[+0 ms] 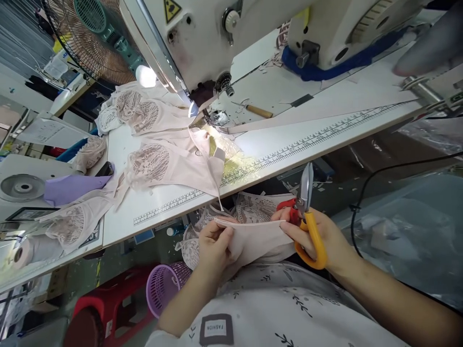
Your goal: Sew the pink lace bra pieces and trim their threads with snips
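Over my lap, a pale pink lace garment (253,241) is stretched between my two hands, its straight edge facing the table. My left hand (216,243) pinches one end of that edge between thumb and fingers. At the other end, my right hand (320,236) grips the edge with thumb and fingers and also holds scissors (315,241) with orange and red handles, the blades pointing up and away. Lace cups of the garment hang beyond my hands, below the table edge. Another pink lace garment (173,166) lies by the lit sewing machine needle.
A sewing machine (202,38) stands on the white table (304,130), which has a printed ruler along its front edge. An awl (258,111) lies behind. Below are a purple basket (162,291) and a red stool (104,299). A fan (87,43) stands at the upper left.
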Tool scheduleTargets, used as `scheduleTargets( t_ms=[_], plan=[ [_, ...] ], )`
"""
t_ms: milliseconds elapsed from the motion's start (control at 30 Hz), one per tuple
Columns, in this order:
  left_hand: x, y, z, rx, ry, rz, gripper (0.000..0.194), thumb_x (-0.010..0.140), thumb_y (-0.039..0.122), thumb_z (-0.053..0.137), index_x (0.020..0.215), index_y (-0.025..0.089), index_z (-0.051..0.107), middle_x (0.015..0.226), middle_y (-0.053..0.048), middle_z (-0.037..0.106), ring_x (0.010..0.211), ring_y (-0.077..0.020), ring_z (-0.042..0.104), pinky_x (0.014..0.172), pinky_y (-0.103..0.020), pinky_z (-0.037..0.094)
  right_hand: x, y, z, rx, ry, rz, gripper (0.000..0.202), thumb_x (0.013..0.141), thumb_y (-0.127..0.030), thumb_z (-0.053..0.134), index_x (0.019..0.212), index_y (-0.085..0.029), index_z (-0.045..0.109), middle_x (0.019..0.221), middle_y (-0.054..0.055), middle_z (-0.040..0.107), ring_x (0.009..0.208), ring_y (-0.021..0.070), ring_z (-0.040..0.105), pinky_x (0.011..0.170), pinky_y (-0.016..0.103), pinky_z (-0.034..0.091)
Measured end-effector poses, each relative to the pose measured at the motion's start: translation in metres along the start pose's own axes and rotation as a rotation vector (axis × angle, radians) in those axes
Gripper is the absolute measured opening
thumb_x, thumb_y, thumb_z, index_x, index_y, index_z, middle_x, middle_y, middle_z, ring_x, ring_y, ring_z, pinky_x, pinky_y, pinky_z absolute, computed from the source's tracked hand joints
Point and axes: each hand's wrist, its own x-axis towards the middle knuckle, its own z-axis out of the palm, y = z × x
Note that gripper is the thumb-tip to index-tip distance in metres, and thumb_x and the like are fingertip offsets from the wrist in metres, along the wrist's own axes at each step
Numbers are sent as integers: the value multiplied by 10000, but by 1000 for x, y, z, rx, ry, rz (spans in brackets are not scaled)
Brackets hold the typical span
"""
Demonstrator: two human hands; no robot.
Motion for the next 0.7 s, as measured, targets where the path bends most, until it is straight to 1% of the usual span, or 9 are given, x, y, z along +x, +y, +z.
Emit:
scheduleTargets(
  t_ms=[67,100,233,267,333,400,500,600,700],
  plan=[
    [4,2,-7,107,-47,45,143,781,314,691,836,182,687,792,-36,699,709,-143,641,637,-237,509,0,0,-1,2,8,-8,216,749,-383,658,681,-224,529,769,34,659,705,190,618,652,305,502],
    [5,5,-11,186,-58,122,137,808,285,667,907,191,673,819,-37,702,734,-147,652,661,-250,523,0,0,-1,8,3,-6,220,750,-385,661,683,-224,528,765,33,654,705,189,618,652,303,502],
    [6,36,-12,648,-86,717,316,850,134,582,1154,220,576,1012,-74,687,940,-186,652,827,-342,541,-1,-1,-3,36,-49,16,239,752,-405,676,710,-224,527,771,36,648,722,193,615,646,298,506],
    [5,46,-8,756,-157,839,340,850,124,573,1178,213,560,1048,-86,677,979,-194,640,855,-354,536,-1,-2,-3,35,-73,15,238,758,-407,673,713,-223,529,778,40,649,726,194,614,649,299,507],
    [4,64,5,939,-407,938,325,871,162,555,1195,179,541,1088,-109,666,1028,-210,619,903,-369,524,-2,-4,-3,18,-118,-2,231,766,-399,667,709,-221,533,750,32,635,700,185,604,644,295,509],
    [5,72,18,1099,-667,879,266,917,223,496,1161,133,554,1027,-115,679,981,-217,629,928,-382,509,-4,-8,-1,-13,-144,-25,216,764,-380,669,701,-222,535,683,7,598,632,162,576,615,281,507],
    [11,71,30,1302,-839,638,243,951,242,403,935,137,621,795,-70,661,748,-193,628,754,-334,528,-6,-13,1,-56,-180,-44,208,761,-371,676,704,-225,541,669,-2,595,600,149,562,574,260,498],
    [19,65,28,1263,-837,374,242,923,235,433,749,170,588,695,-28,601,640,-150,567,589,-247,448,-8,-13,4,-80,-164,-26,231,763,-421,682,723,-226,564,697,13,634,607,157,588,550,254,507],
    [23,62,22,1074,-732,223,216,886,240,480,692,177,550,643,4,544,604,-119,508,560,-218,388,-11,-6,4,-47,-78,-49,220,770,-430,687,828,-234,603,820,41,701,741,194,669,675,288,564]
  ],
)
